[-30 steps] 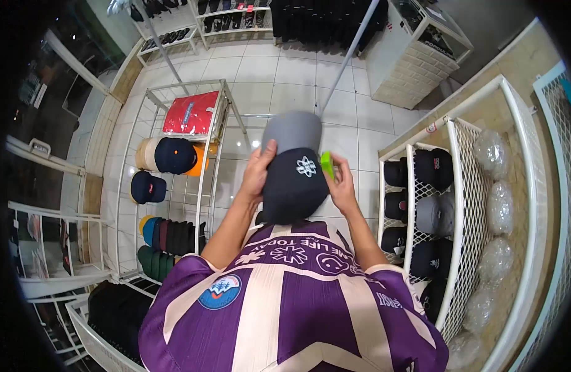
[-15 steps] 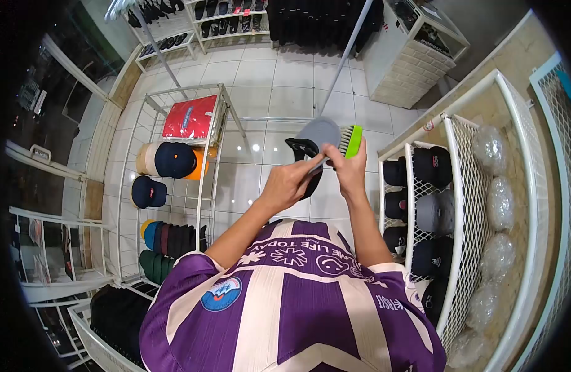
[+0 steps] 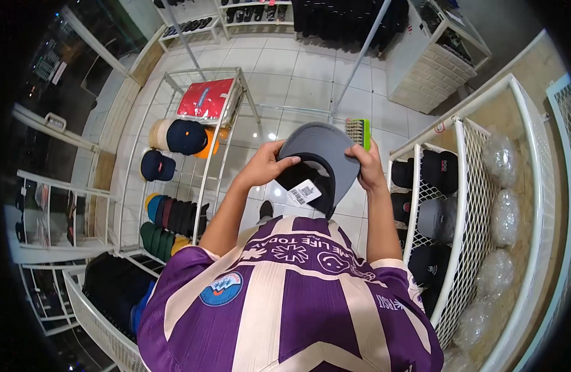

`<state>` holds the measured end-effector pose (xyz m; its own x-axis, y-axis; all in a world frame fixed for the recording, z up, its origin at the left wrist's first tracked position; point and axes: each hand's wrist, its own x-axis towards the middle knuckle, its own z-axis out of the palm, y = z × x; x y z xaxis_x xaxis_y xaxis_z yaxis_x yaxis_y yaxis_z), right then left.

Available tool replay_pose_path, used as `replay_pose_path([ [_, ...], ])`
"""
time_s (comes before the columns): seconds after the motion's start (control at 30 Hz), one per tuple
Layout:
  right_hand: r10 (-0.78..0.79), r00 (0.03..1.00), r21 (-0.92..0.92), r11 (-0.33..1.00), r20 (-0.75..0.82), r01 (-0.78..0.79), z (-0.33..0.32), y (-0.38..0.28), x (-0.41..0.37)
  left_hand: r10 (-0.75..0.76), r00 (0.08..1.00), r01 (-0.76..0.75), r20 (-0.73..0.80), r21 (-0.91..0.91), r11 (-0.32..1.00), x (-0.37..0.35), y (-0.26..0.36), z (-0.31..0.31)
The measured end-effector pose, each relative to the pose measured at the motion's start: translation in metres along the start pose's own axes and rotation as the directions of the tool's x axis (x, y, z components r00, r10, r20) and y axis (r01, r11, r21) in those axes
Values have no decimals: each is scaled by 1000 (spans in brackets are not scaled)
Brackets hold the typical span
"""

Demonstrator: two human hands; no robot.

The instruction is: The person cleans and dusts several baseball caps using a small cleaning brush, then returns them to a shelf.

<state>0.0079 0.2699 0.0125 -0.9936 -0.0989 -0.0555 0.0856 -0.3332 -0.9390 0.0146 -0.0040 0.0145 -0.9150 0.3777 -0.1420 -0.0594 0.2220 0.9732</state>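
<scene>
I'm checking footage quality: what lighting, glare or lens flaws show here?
Head view: fisheye bends the white rack, with black rounded borders; lamp reflections spot the floor tiles; glare on the plastic wrapping; dark window glass at left; small print on the tag inside the cap unreadable.

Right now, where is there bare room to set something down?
Bare floor lies beyond the held cap, between the left rack and the brick-faced counter. Crowded: the left rack's rows of caps and the cap-filled right rack.
</scene>
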Motion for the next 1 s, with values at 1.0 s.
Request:
replay_pose_path([
  [1.0, -697, 669, -913, 403, -256, 71, 174, 92, 26, 234, 972, -232, 16, 221, 947, -25, -33, -76],
])
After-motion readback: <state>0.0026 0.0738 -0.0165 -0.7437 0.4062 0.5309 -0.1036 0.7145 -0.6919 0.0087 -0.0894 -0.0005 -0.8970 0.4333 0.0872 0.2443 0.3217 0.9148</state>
